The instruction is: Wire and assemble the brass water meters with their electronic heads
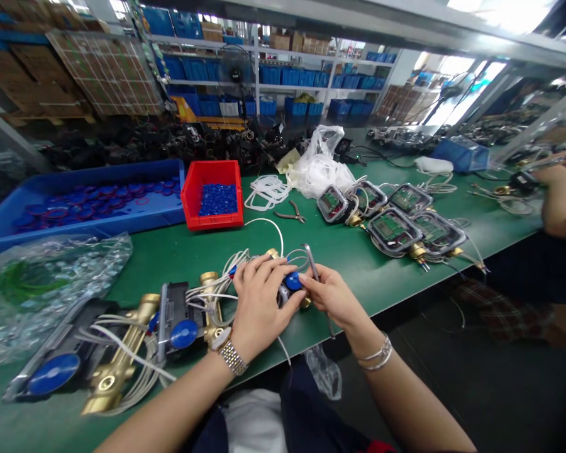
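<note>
A meter with a grey-edged, clear-fronted housing (312, 261) stands on edge between my hands. A round blue cap (293, 281) shows on its back. My left hand (264, 292) is closed over the meter from the left, its thumb just below the cap. My right hand (330, 294) grips the housing's right side, with its thumb against the cap's edge. Most of the meter is hidden by my fingers. Left of my hands lie two similar meters, with blue caps (183, 333) (54, 374), brass pipe bodies (117, 365) and coiled grey cables (217, 290).
Pliers (291, 213) lie beyond my hands. A red bin (212, 221) holds small blue parts; a blue tray (163, 217) holds blue caps with red rings. Several meters (396, 231) sit at right, near a co-worker's arm (559, 195). White gaskets (266, 191) and plastic bags (42, 277) lie about.
</note>
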{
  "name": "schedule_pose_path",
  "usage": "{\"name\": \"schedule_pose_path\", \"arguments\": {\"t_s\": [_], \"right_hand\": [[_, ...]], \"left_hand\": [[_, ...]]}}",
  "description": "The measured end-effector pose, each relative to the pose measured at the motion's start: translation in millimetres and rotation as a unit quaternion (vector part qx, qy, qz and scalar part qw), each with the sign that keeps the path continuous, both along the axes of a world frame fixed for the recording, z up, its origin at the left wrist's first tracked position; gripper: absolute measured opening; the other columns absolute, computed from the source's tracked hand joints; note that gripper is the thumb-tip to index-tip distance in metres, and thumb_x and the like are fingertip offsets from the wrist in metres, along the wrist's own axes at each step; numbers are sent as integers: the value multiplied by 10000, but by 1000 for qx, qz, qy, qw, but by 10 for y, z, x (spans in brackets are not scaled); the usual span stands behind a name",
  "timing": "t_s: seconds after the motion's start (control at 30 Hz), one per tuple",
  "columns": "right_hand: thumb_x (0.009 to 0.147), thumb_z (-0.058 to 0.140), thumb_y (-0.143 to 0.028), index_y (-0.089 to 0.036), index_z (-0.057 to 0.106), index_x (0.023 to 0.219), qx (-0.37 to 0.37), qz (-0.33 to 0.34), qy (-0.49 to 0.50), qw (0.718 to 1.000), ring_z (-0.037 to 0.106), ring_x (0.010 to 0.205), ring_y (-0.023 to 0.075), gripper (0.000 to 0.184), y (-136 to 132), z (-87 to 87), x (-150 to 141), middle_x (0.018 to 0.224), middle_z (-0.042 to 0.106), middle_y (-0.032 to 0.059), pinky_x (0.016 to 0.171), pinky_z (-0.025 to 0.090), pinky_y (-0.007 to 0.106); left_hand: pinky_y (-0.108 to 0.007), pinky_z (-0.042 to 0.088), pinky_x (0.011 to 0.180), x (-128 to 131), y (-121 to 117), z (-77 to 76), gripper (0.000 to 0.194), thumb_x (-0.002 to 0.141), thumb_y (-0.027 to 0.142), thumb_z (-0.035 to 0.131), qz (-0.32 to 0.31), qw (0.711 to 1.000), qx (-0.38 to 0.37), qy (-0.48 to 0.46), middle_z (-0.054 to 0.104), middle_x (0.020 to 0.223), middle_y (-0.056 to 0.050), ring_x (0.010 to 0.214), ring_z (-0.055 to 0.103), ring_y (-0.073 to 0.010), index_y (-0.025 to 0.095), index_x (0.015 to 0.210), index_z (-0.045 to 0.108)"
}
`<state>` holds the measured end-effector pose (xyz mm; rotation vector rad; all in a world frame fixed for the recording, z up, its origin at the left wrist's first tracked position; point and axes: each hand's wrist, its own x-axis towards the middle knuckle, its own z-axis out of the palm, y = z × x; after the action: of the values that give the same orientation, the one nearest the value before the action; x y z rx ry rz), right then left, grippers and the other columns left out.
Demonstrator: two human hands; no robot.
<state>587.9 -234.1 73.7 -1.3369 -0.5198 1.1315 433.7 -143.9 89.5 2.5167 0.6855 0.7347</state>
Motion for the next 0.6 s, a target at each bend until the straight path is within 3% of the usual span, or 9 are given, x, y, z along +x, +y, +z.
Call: {"name": "schedule_pose_path", "arguments": {"t_s": [0.13,0.23,0.43,0.5,0.6], "right_hand": [[746,836,-523,-202,557,796,-1,9,-18,1000,262,380,36,428,17,-31,-3,506,448,-113,365,192,186],[772,813,-532,-201,598,852,2,8,-34,999,302,401,46,403,24,-26,-8,533,471,-103,389,233,190],[877,694,-590,-188,642,910,5,-25,-94,995,303,437,62,407,-71,-16,-16,591,493,-70,413,234,214],[937,613,-592,-181,676,916,-2,-42,-179,983,347,469,85,417,-150,24,-12,585,481,-57,447,270,232],[1017,513,-511,-188,699,966,-33,-61,-364,929,438,535,118,376,-291,135,-3,604,512,-35,528,336,261]], "left_hand": [[-596,272,1144,26,-9,13,278,873,425,713,14,1000,0,-4,660,1348,-41,1357,457,-336,309,1125,697],[-588,273,1152,25,4,26,299,868,438,713,13,1000,-3,-4,657,1351,-46,1353,461,-334,299,1132,696],[-588,261,1166,43,-9,31,210,896,416,670,21,1000,-7,-2,657,1334,-39,1351,457,-323,288,1060,697],[-590,256,1180,44,-40,16,179,908,385,649,23,1000,-9,-2,631,1367,-51,1379,435,-324,273,1044,680],[-616,225,1205,25,-87,-22,213,933,381,616,27,999,-17,-2,472,1546,-68,1480,326,-334,266,1107,659]]}}
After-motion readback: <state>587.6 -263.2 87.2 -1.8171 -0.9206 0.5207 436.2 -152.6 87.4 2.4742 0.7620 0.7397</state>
